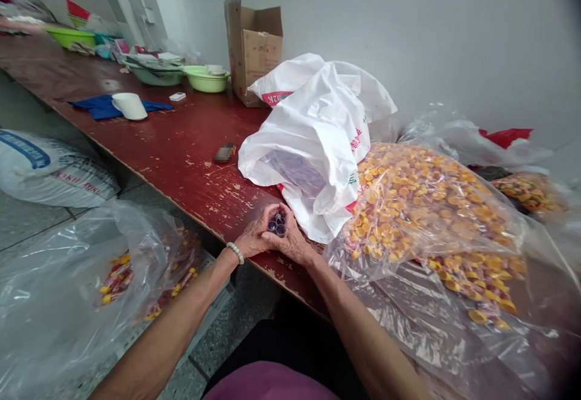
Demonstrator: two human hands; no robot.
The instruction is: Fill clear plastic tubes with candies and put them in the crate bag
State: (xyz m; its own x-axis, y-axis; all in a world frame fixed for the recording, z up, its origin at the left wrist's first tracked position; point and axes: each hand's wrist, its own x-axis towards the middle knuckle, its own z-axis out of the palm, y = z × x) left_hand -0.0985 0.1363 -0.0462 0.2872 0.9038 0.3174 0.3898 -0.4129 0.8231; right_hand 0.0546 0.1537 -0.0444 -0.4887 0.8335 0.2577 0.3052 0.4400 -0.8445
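Between my two hands, close to the table's front edge, is a small bunch of dark purple, round, cup-like pieces [276,224]. My left hand [255,235], with a beaded bracelet [235,253] at its wrist, curls around them from the left. From the right, my right hand [291,239] wraps the same bunch, its thumb across the near side. The fingertips of both hands meet beyond the pieces. Just behind my hands lies a white woven sack [313,140], its mouth showing dark purple contents [295,170].
A clear plastic bag of yellow cup-like pieces [422,194] spreads at the right. Another clear bag [59,303] with yellow-and-red pieces hangs below the edge at left. On the red table [181,158] stand a white mug [131,106], green basin [206,80] and cardboard box [261,55].
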